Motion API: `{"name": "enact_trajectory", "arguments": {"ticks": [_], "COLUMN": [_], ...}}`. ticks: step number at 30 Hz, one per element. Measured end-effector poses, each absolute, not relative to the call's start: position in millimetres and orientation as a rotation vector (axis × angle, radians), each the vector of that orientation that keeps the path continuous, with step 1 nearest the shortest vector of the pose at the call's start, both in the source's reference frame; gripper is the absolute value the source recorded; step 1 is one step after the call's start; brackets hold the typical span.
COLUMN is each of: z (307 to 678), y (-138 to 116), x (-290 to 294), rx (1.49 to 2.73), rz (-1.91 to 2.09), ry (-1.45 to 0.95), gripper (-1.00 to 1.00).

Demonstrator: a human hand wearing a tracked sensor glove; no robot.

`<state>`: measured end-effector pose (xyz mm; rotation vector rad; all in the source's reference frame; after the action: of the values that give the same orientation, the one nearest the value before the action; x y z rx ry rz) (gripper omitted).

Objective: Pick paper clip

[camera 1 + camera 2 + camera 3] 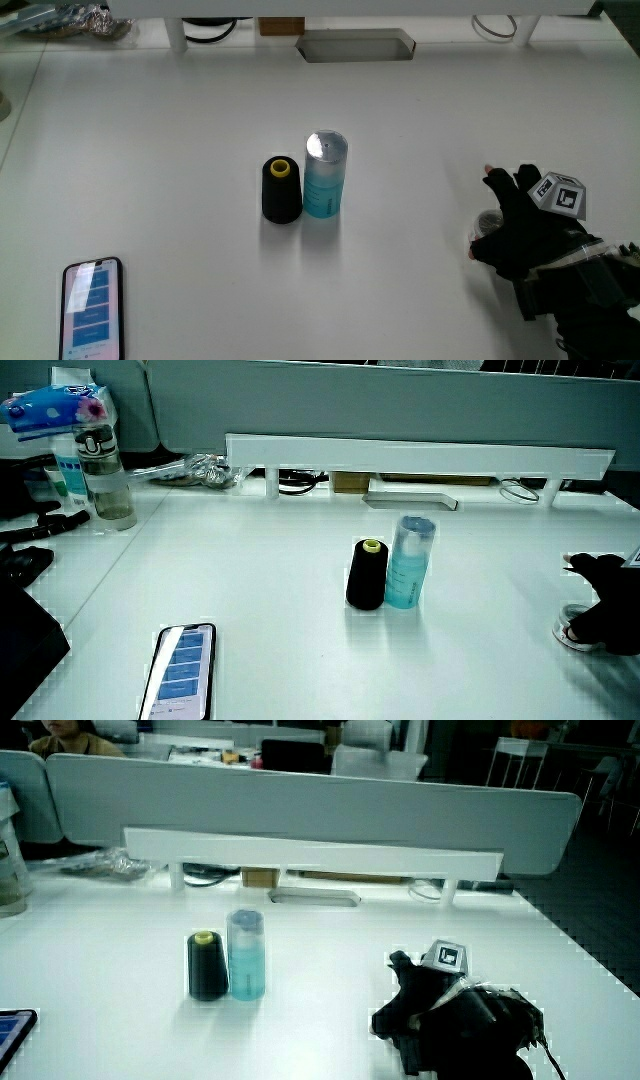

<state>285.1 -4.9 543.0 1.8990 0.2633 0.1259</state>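
We saw the hand (525, 235) pressed low on the table (180, 130), apart from the spool (282, 190) and bottle (325, 174), fingers curled, apparently pinching something small; no clip visible.

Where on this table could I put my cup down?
Bare patches lie between the phone and the black spool, and between the blue bottle and the hand. Spool and bottle stand close together, so it is crowded there.
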Motion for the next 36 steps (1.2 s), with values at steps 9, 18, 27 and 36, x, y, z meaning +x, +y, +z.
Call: {"name": "enact_trajectory", "arguments": {"ticks": [9,18,27,36], "z": [558,557,557,536], "y": [1,0,1,-10], "x": [291,293,293,254], "rx": [1.878,1.968,1.97,2.042], "rz": [0.182,0.23,0.235,0.263], "ry": [0.264,0.276,0.272,0.134], "gripper": [0.11,1.0,1.0,1.0]}}
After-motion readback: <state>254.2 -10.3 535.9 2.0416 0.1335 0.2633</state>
